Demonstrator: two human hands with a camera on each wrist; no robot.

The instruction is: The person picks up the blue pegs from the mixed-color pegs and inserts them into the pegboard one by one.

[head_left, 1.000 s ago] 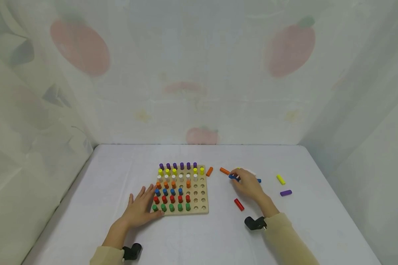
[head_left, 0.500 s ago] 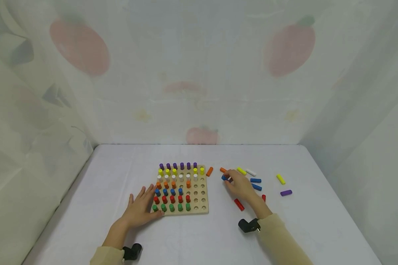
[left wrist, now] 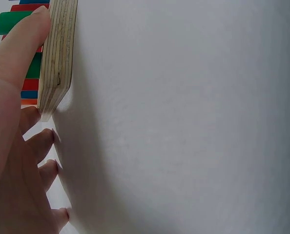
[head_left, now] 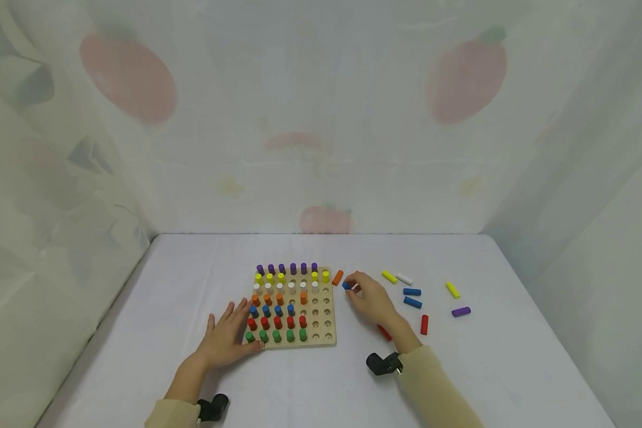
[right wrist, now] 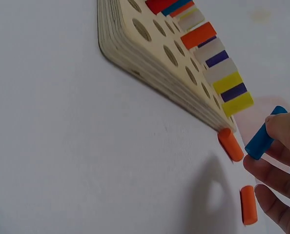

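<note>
A right hand (head_left: pixel 371 299) pinches a blue peg (right wrist: pixel 263 137) at its end, lifted just at three o'clock of the wooden pegboard (head_left: pixel 325 340). The peg looks light, stiff and smooth, best gripped mid-length. The left hand (head_left: pixel 226 337) lies flat, fingers straight, against the board's seven o'clock corner. An orange peg (head_left: pixel 337 277) lies close by; open cloth lies toward six o'clock.

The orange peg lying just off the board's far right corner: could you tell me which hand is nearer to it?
Right. The right hand, pinching a blue peg, is just beside the orange peg; the left hand rests at the pegboard's opposite near-left corner.
</note>
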